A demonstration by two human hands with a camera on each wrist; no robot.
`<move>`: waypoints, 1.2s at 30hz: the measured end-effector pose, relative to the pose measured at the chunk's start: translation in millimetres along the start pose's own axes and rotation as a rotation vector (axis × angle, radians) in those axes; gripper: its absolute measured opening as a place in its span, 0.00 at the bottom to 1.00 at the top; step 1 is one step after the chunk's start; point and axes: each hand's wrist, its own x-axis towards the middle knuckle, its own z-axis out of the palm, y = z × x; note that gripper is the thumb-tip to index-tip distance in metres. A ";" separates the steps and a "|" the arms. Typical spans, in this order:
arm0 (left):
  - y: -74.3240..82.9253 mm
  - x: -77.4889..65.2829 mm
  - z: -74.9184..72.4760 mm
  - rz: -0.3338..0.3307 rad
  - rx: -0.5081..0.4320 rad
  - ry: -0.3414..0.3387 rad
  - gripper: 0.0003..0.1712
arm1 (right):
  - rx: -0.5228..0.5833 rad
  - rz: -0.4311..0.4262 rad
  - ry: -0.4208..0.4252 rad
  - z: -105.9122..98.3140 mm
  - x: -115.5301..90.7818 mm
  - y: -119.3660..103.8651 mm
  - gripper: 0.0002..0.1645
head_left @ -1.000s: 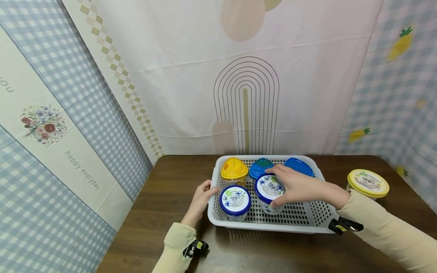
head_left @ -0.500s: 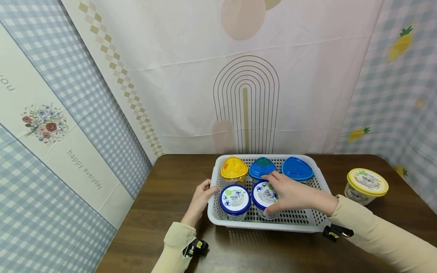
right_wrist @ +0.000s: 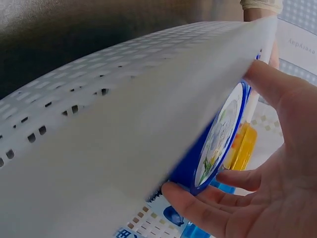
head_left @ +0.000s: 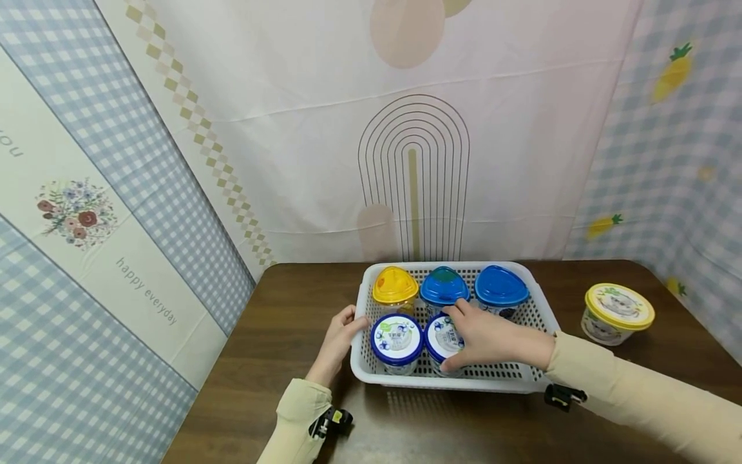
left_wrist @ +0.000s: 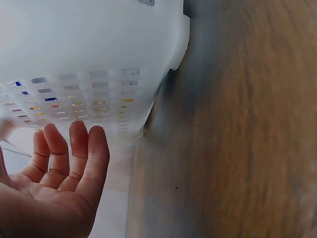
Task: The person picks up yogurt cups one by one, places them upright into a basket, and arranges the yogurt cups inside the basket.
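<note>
A white perforated basket (head_left: 452, 381) holds several lidded tubs on the dark wooden table. My left hand (head_left: 337, 340) grips its left rim, thumb on top; in the left wrist view its fingers (left_wrist: 94, 148) lie bent along the outer wall. Toward the basket's front, my right hand (head_left: 493, 336) holds a round tub with a blue-rimmed white lid (head_left: 442, 336), thumb and fingers spread around the lid's edge. A matching blue-rimmed tub (head_left: 397, 340) stands just left of it. The right wrist view shows the held tub's lid (right_wrist: 223, 134) partly behind the basket wall.
Behind these, a yellow-lidded container (head_left: 396, 285) and two blue-lidded ones, the middle (head_left: 444, 285) and the right (head_left: 501, 285), line the basket's back. Outside, to the right, a yellow-lidded tub (head_left: 619, 312) stands on the table (head_left: 278, 361). Patterned cloth (head_left: 417, 212) hangs behind.
My right hand has moved left and slightly toward the front with the blue-rimmed tub, bringing it beside the matching one. My left hand stays at the basket's rim.
</note>
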 end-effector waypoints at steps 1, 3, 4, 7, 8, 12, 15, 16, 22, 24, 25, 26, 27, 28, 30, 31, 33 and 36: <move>0.1 -0.3 -0.3 0.001 0.000 -0.001 0.06 | -0.006 0.002 0.000 -0.2 -0.1 -1.2 0.68; 0.1 -0.6 -0.9 0.007 0.004 -0.005 0.06 | -0.014 0.011 -0.002 -0.8 -0.6 -3.3 0.68; 0.1 -1.0 -1.2 0.010 0.006 -0.007 0.07 | -0.016 0.014 -0.001 -1.6 -1.1 -4.5 0.68; 0.6 -2.1 -1.8 0.023 0.011 -0.014 0.08 | -0.020 0.027 -0.003 -3.3 -2.1 -6.6 0.67; 0.8 -2.4 -1.7 0.025 0.010 -0.014 0.08 | -0.019 0.029 -0.004 -3.8 -2.4 -6.8 0.66; 2.7 -4.1 -1.2 0.031 0.010 -0.013 0.08 | -0.028 0.041 -0.005 -4.7 -2.8 -7.6 0.65; 3.9 -4.8 -0.8 0.030 0.005 -0.011 0.08 | -0.034 0.044 -0.004 -4.6 -2.4 -8.8 0.63; 4.0 -4.9 -0.8 0.028 0.004 -0.011 0.08 | -0.036 0.042 -0.003 -4.3 -2.3 -9.0 0.63; 3.7 -5.9 -0.7 0.024 0.012 -0.007 0.08 | -0.035 0.032 -0.013 -4.0 -2.2 -11.5 0.61; 3.9 -6.2 -0.8 0.027 0.007 -0.011 0.08 | -0.031 0.035 -0.021 -5.1 -3.5 -12.7 0.61; 3.9 -6.3 -1.0 0.027 0.003 -0.013 0.08 | -0.024 0.037 -0.024 -6.0 -4.7 -13.2 0.62; 3.9 -6.4 -1.1 0.031 0.003 -0.017 0.08 | -0.015 0.040 -0.030 -7.1 -5.8 -13.7 0.62; 4.0 -6.5 -1.4 0.031 -0.001 -0.019 0.08 | -0.006 0.044 -0.038 -8.3 -7.0 -14.0 0.62; 3.8 -6.4 -1.6 0.032 -0.003 -0.022 0.08 | 0.003 0.047 -0.047 -9.4 -8.2 -14.2 0.62; 3.3 -6.5 -2.1 0.030 -0.005 -0.023 0.07 | 0.022 0.054 -0.061 -12.3 -10.6 -14.7 0.62; 3.1 -6.7 -2.4 0.028 -0.005 -0.022 0.07 | 0.026 0.054 -0.066 -13.8 -11.6 -14.9 0.62; 2.7 -7.1 -2.9 0.021 -0.005 -0.018 0.06 | 0.034 0.054 -0.070 -17.5 -13.4 -15.1 0.60; 3.0 -7.7 -3.4 0.008 -0.009 -0.013 0.05 | 0.033 0.048 -0.053 -24.8 -15.4 -14.5 0.56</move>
